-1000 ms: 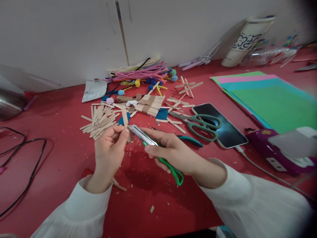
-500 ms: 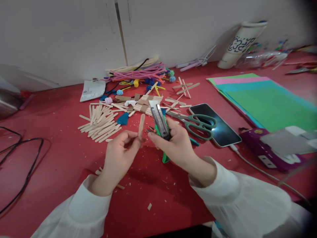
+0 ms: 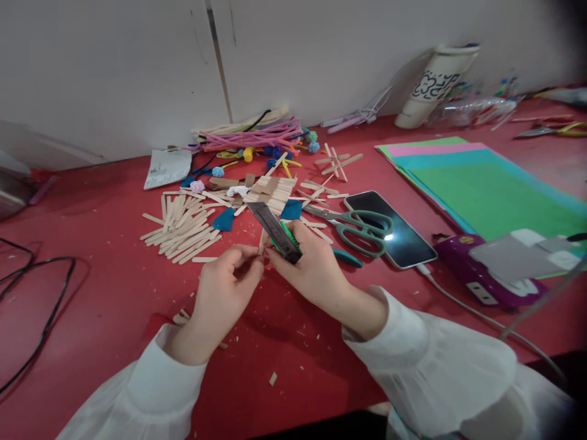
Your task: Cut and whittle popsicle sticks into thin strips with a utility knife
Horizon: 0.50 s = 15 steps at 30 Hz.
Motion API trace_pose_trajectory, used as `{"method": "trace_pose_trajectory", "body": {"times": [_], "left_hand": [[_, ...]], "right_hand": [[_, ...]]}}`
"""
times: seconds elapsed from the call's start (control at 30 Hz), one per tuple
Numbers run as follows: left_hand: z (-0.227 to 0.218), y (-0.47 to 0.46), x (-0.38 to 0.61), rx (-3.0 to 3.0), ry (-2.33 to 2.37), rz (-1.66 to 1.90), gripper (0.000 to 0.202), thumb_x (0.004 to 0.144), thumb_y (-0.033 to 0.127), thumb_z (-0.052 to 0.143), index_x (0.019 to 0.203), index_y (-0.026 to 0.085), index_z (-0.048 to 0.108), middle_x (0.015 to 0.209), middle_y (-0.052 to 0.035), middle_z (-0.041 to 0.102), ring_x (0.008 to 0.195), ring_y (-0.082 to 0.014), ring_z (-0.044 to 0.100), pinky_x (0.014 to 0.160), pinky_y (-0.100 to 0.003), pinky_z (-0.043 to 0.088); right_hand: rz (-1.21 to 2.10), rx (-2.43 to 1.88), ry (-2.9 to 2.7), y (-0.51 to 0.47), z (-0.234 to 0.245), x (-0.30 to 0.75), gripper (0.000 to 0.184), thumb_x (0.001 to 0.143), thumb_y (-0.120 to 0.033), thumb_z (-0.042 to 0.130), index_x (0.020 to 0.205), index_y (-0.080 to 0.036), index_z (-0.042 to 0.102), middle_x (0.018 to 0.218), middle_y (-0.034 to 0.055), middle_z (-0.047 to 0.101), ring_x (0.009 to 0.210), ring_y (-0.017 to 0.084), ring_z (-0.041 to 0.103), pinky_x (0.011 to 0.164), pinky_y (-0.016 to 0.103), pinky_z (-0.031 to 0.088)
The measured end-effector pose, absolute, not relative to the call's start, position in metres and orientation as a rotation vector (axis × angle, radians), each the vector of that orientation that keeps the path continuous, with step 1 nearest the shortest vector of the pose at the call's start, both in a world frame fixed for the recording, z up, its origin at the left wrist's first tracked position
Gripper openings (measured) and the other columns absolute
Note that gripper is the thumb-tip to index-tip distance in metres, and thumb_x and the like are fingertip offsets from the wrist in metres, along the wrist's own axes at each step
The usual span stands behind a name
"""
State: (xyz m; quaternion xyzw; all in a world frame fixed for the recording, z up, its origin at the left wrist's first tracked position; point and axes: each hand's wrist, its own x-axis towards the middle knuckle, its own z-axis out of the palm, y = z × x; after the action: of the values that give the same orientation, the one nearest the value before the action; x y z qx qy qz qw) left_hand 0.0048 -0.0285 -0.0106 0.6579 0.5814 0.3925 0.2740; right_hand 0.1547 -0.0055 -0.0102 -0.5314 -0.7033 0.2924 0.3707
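My left hand [image 3: 232,290] pinches a wooden craft stick [image 3: 263,240] between thumb and fingertips, its upper part partly hidden behind the blade. In my right hand [image 3: 314,263] is a green utility knife [image 3: 275,232], gripped with its wide metal blade pointing up and to the left. The blade crosses in front of the stick, and whether it touches the wood I cannot tell. Both hands are close together above the red table [image 3: 284,342]. Small wood chips lie below them, with a loose cut piece [image 3: 273,379] nearer the front edge.
Left of centre lies a heap of craft sticks [image 3: 183,229]. Green-handled scissors [image 3: 362,226] rest partly on a phone [image 3: 403,244] at the right. Pipe cleaners [image 3: 252,137] lie by the wall. Coloured sheets [image 3: 486,177], a purple power strip [image 3: 486,275] and a tumbler [image 3: 433,85] stand farther right.
The knife has tilted leftward, bringing its blade across the stick, and my right hand has moved closer to my left. The view has shifted slightly.
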Motion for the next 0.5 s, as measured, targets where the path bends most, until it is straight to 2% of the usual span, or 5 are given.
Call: {"method": "trace_pose_trajectory", "body": {"times": [0.2,0.5], "left_hand": [[-0.0117,-0.0288,0.0039,1.998,1.652,1.040,0.015,0.080,0.028,0.054,0.084,0.018,0.064,0.079,-0.0050,0.074,0.070,-0.0180,0.070,0.063,-0.026,0.051],[-0.0119,-0.0281,0.0043,1.930,1.638,1.022,0.013,0.079,0.027,0.054,0.083,0.019,0.064,0.076,-0.0030,0.074,0.066,-0.0160,0.068,0.061,-0.024,0.050]], "right_hand": [[0.732,-1.369,-1.783,-0.0061,-0.0107,0.1541,0.015,0.073,-0.029,0.053,0.075,-0.022,0.040,0.063,-0.0023,0.048,0.056,0.013,0.042,0.053,0.024,0.033],[0.759,-1.352,-1.770,-0.0053,-0.0121,0.1536,0.013,0.073,-0.026,0.052,0.074,-0.022,0.040,0.064,-0.0026,0.047,0.058,0.013,0.042,0.055,0.024,0.033]]}}
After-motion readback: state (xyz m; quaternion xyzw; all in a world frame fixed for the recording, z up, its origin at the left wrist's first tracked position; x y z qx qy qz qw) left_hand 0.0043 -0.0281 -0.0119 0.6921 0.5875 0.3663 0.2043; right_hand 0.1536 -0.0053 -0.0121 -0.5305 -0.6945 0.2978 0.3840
